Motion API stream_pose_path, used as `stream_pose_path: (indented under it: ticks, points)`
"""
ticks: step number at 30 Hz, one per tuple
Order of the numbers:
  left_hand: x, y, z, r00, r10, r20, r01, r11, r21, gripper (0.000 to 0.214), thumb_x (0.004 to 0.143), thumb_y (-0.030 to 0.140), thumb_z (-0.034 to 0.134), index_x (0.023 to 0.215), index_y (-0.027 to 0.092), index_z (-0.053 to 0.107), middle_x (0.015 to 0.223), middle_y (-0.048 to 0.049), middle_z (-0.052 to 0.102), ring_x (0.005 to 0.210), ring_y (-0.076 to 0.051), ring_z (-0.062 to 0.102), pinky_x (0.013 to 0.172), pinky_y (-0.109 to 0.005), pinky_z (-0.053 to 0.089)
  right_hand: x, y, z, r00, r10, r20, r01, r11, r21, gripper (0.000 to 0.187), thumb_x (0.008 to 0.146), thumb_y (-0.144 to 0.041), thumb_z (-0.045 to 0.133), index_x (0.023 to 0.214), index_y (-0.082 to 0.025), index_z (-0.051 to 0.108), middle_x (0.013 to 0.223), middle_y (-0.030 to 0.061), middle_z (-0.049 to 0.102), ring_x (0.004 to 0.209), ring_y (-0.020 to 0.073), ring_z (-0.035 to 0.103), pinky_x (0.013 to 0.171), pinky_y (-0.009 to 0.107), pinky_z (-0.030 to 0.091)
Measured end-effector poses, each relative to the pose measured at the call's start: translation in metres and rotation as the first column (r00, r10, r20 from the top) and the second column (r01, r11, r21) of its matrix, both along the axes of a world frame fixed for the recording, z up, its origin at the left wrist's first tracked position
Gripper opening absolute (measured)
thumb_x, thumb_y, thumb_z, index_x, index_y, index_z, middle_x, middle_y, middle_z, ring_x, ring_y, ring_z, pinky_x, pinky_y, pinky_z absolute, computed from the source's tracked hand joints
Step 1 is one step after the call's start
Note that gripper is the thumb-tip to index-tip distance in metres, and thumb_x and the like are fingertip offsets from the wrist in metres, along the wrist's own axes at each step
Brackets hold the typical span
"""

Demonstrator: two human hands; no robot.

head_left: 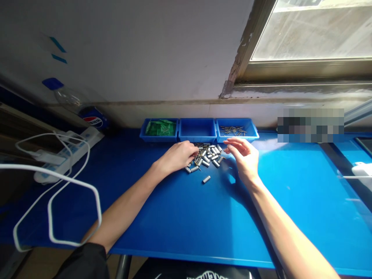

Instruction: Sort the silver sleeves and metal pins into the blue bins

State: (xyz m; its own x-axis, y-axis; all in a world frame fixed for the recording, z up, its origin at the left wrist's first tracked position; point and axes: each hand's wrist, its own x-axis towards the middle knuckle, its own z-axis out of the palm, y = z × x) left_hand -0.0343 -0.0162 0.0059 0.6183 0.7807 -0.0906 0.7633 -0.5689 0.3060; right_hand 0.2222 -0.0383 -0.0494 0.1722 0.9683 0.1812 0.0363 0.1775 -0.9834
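A pile of short silver metal pieces (215,151) mixed with thin brass-and-dark pins (198,158) lies on the blue table. At the pile's left side, my left hand (181,154) is closed, its fingertips curled down among the pieces; what they grip is hidden. To the right, my right hand (243,155) is raised at the pile's edge with thumb and fingertips brought together; anything between them is too small to name. One silver piece (206,179) lies apart, nearer the front.
Behind the pile stand three joined blue bins: a left bin (142,133) with green pieces, a middle bin (197,138), and a right bin (252,133) with thin pins. At left are a power strip (78,149), white cables (97,201) and a Pepsi bottle (92,116).
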Motion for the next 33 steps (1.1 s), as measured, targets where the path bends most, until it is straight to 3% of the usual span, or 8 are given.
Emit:
stream_pose_path:
  ticks: [9,14,19,24,33]
  points:
    - [-0.014,0.01,0.001,0.995,-0.103,0.018,0.102,0.994,0.031,0.015,0.103,0.011,0.067,0.092,0.018,0.075,0.099,-0.0083,0.075,0.092,-0.022,0.07,0.075,-0.028,0.048,-0.003,0.0,0.004,0.999,0.021,0.044,-0.022,1.0,0.021,0.018,0.089,-0.04,0.082,0.104,-0.031,0.077,0.107,0.0069,0.085,0.081,0.0274,0.079,0.088,0.053,0.067]
    - [-0.024,0.012,0.011,0.982,-0.048,0.18,0.037,0.997,0.064,0.009,0.1,0.011,0.07,0.094,0.017,0.073,0.097,-0.0063,0.075,0.087,-0.02,0.069,0.078,-0.029,0.049,-0.006,-0.002,0.01,0.995,0.061,0.073,-0.061,0.998,-0.005,0.018,0.091,-0.039,0.08,0.106,-0.029,0.078,0.095,0.0057,0.083,0.081,0.027,0.078,0.087,0.05,0.067]
    - [-0.016,0.007,0.012,0.942,-0.026,0.334,-0.013,0.993,0.114,0.008,0.099,0.016,0.069,0.09,0.018,0.07,0.092,-0.0049,0.076,0.084,-0.019,0.069,0.078,-0.031,0.05,-0.013,-0.007,0.012,0.975,0.191,0.118,-0.183,0.98,-0.073,0.03,0.088,-0.043,0.086,0.113,-0.027,0.08,0.091,0.0039,0.082,0.079,0.0261,0.078,0.083,0.046,0.067]
    - [-0.004,-0.001,0.008,0.936,0.008,0.353,-0.044,0.995,0.093,0.008,0.094,0.016,0.068,0.087,0.018,0.071,0.085,-0.0028,0.076,0.076,-0.017,0.068,0.072,-0.029,0.048,-0.02,-0.01,0.009,0.946,0.324,0.013,-0.32,0.94,-0.122,0.037,0.084,-0.05,0.092,0.111,-0.025,0.084,0.095,0.0053,0.087,0.082,0.0263,0.081,0.083,0.044,0.067]
    - [0.005,-0.005,0.002,0.948,0.021,0.319,-0.047,0.996,0.075,0.008,0.097,0.019,0.069,0.09,0.019,0.074,0.087,-0.0032,0.077,0.079,-0.018,0.071,0.073,-0.028,0.049,-0.021,-0.009,0.009,0.943,0.325,-0.077,-0.333,0.928,-0.166,0.035,0.078,-0.051,0.097,0.099,-0.024,0.088,0.091,0.0061,0.088,0.082,0.0282,0.084,0.084,0.045,0.069]
